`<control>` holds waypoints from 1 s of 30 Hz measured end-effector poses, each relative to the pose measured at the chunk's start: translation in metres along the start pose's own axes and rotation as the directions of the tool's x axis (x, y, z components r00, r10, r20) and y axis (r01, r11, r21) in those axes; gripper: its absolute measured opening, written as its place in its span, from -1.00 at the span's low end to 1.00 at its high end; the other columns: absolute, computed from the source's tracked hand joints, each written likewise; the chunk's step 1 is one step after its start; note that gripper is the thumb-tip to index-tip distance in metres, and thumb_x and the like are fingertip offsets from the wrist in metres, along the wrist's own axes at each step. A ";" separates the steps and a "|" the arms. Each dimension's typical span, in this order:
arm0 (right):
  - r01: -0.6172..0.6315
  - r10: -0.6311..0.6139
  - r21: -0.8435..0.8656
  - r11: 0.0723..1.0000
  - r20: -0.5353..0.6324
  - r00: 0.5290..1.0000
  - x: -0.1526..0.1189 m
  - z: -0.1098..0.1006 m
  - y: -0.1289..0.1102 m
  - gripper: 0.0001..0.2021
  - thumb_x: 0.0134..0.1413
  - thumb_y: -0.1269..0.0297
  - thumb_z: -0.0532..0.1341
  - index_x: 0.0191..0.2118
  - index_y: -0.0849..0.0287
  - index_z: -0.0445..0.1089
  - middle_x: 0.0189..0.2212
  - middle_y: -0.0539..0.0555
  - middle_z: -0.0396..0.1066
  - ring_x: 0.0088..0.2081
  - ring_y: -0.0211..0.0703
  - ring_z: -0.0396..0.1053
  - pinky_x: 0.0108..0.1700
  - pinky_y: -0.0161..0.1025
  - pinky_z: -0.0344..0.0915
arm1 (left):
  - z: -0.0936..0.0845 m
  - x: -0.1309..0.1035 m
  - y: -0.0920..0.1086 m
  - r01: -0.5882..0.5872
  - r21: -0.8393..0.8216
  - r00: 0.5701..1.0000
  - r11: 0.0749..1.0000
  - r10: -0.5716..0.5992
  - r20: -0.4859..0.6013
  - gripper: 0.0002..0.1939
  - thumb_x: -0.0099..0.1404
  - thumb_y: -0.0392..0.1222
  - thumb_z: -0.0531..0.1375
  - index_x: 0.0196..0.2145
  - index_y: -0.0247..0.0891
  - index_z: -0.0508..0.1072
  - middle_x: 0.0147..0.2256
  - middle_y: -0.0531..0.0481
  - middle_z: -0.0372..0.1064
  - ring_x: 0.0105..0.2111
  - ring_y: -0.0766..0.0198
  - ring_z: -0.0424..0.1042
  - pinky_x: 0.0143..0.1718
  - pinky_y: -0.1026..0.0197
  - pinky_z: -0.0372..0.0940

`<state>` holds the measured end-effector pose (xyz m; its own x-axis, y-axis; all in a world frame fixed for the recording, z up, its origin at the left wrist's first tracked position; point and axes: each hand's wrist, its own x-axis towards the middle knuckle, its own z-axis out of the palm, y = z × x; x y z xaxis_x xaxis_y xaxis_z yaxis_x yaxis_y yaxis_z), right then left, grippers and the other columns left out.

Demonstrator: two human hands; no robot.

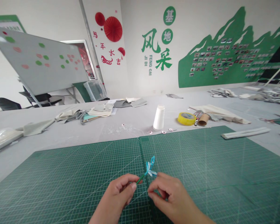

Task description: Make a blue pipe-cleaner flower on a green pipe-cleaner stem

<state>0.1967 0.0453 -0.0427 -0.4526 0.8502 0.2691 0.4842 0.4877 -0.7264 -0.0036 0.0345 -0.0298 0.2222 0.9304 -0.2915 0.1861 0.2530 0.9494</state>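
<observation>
A small craft flower (150, 168) is held up over the cutting mats, its looped light-blue petals banded with white. My left hand (121, 193) pinches the flower's thin green stem between thumb and fingers, with the petals pointing up and away. Close by on the right, my right hand (168, 193) has its fingers curled and its thumb and fingertip nearly together. One of its fingers is at the end of the lower right petal. Whether anything thin is between its fingertips cannot be made out.
Two green cutting mats (84, 174) meet below my hands. Beyond them stand a white thread cone (159, 118), yellow tape roll (186, 119) and brown cardboard tube (203, 119). A rolled pale cloth strip (245, 133) lies on the right mat. Fabric scraps (100, 110) lie farther back.
</observation>
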 end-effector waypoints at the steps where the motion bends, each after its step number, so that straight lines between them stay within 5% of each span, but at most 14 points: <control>1: -0.024 0.024 0.005 1.000 0.001 1.000 0.000 0.001 0.000 -0.88 0.01 0.49 0.21 -0.47 0.17 0.43 -0.60 -0.09 0.18 -0.52 -0.26 0.23 -0.45 -0.33 0.09 | 0.000 0.000 0.000 0.014 -0.020 1.000 1.000 -0.014 0.008 -0.70 0.21 0.01 0.19 -0.21 -0.25 0.46 -0.66 0.27 0.01 -0.68 0.43 -0.14 -0.60 0.33 -0.12; 5: -0.090 0.090 0.038 0.995 -0.003 0.996 0.001 0.002 0.000 -0.84 -0.10 0.46 0.35 -0.31 0.14 0.48 -0.33 0.02 0.37 -0.26 -0.12 0.34 -0.19 -0.21 0.26 | -0.002 -0.001 0.003 0.045 -0.038 0.999 0.998 -0.045 0.002 -0.69 0.21 0.02 0.19 -0.20 -0.25 0.45 -0.66 0.27 0.03 -0.70 0.45 -0.16 -0.62 0.34 -0.15; 8: -0.057 0.057 0.096 0.994 0.004 0.998 0.001 0.001 0.002 -0.41 -0.28 0.15 0.50 -0.03 0.10 0.43 0.00 0.16 0.32 0.06 0.12 0.20 0.11 0.03 0.14 | -0.002 -0.002 0.002 0.040 -0.018 0.999 0.999 -0.040 -0.014 -0.70 0.23 0.01 0.18 -0.19 -0.25 0.46 -0.64 0.25 0.07 -0.69 0.45 -0.14 -0.62 0.33 -0.15; 11: -0.016 0.021 0.212 0.977 -0.021 1.000 0.000 0.002 0.004 -0.42 -0.06 -0.05 0.36 0.07 0.08 0.37 0.08 0.21 0.29 0.15 0.16 0.12 0.18 0.13 0.04 | -0.002 -0.002 0.001 0.011 -0.002 1.000 1.000 -0.011 -0.001 -0.69 0.21 0.03 0.20 -0.22 -0.24 0.49 -0.64 0.24 0.06 -0.68 0.44 -0.11 -0.60 0.33 -0.13; 16: -0.083 0.114 0.398 0.914 -0.055 0.992 -0.001 0.008 0.004 -0.64 0.12 0.01 0.24 -0.05 0.10 0.42 -0.04 0.20 0.40 0.06 0.10 0.26 0.14 0.09 0.09 | 0.000 -0.002 0.005 0.003 0.021 1.000 1.000 -0.003 0.003 -0.70 0.22 0.03 0.18 -0.23 -0.22 0.53 -0.66 0.24 0.00 -0.66 0.40 -0.08 -0.59 0.32 -0.09; 19: -0.225 0.216 0.587 0.777 0.087 0.972 -0.001 0.014 0.005 -0.58 0.10 -0.11 0.20 -0.16 0.17 0.42 -0.35 0.10 0.45 -0.33 -0.11 0.39 -0.25 -0.17 0.33 | 0.001 -0.002 0.007 -0.022 0.070 0.999 0.997 0.024 -0.028 -0.69 0.20 0.03 0.18 -0.24 -0.23 0.54 -0.63 0.21 0.03 -0.62 0.37 -0.03 -0.57 0.31 -0.05; 22: -0.366 0.319 0.658 0.658 0.196 0.927 -0.001 0.020 0.006 -0.48 0.10 -0.22 0.12 -0.22 0.22 0.41 -0.56 -0.02 0.33 -0.64 -0.35 0.11 -0.60 -0.39 0.04 | 0.001 -0.002 0.007 -0.049 0.126 0.996 0.991 0.058 -0.073 -0.67 0.18 0.02 0.18 -0.23 -0.25 0.54 -0.58 0.16 0.13 -0.57 0.34 0.07 -0.52 0.29 0.02; 30: -0.331 0.326 0.606 0.724 0.123 0.937 0.003 0.020 0.003 -0.57 0.06 -0.13 0.21 -0.47 0.20 0.36 -0.68 -0.10 0.14 -0.60 -0.30 0.10 -0.49 -0.34 0.06 | 0.000 0.001 0.004 -0.031 0.121 0.996 0.992 0.041 -0.084 -0.71 0.21 0.01 0.17 -0.24 -0.25 0.48 -0.60 0.18 0.11 -0.59 0.35 0.07 -0.54 0.30 -0.01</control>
<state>0.1817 0.0459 -0.0569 -0.3585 0.9314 -0.0623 0.0468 -0.0487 -0.9977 -0.0022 0.0361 -0.0260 0.1484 0.9591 -0.2410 0.2936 0.1900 0.9369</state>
